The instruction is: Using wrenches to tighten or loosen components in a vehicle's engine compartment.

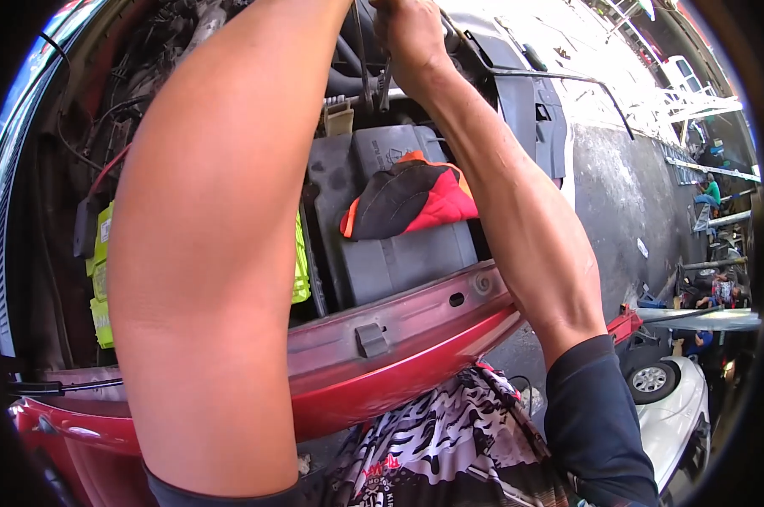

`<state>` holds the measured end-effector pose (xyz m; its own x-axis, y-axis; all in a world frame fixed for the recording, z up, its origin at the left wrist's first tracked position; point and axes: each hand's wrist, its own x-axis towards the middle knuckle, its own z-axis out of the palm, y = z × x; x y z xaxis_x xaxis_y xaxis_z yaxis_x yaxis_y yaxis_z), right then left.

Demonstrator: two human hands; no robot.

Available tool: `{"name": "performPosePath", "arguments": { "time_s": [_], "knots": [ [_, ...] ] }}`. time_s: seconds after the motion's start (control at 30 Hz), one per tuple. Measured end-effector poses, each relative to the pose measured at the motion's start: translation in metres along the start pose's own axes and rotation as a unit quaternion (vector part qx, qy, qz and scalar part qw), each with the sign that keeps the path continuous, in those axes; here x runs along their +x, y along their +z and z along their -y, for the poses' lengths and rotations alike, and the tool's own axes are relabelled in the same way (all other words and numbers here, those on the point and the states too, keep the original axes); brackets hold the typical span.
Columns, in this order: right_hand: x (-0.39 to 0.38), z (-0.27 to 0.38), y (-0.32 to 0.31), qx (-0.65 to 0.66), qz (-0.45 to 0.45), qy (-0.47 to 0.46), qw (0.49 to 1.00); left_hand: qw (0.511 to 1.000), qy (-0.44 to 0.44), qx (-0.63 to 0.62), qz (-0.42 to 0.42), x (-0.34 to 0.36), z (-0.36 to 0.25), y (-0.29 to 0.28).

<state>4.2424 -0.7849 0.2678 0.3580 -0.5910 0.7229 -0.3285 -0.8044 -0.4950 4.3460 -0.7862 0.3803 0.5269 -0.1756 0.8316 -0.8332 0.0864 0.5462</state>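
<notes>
Both my arms reach forward over the open engine bay of a red car. My right hand (410, 38) is at the top edge of the picture, its fingers curled closed. What it grips is mostly hidden; a dark metal piece (384, 90) shows just below it among the hoses. My left forearm runs out of the top of the picture, so that hand is not seen. Nearer me, a black and red cloth piece with orange edging (412, 200) lies crumpled on a grey plastic cover (361, 270), between my forearms.
The red front body edge (399, 355) crosses close to my waist. Yellow-green plastic parts (100, 279) show on both sides of my left arm. A thin dark rod (581, 78) juts out at the right. Beyond are a white car (678, 414), metal frames and a distant person (710, 192).
</notes>
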Motion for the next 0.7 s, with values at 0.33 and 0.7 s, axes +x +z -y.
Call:
{"name": "performPosePath", "arguments": {
  "time_s": [0.33,0.7],
  "knots": [
    [0.000,0.006,-0.010,0.022,0.018,0.037,0.999,0.999,-0.023,0.016,0.030,-0.005,0.000,0.004],
    [-0.008,0.008,-0.007,0.042,-0.065,-0.060,0.995,0.999,0.048,-0.014,0.012,-0.012,-0.008,-0.006]
  ]
}}
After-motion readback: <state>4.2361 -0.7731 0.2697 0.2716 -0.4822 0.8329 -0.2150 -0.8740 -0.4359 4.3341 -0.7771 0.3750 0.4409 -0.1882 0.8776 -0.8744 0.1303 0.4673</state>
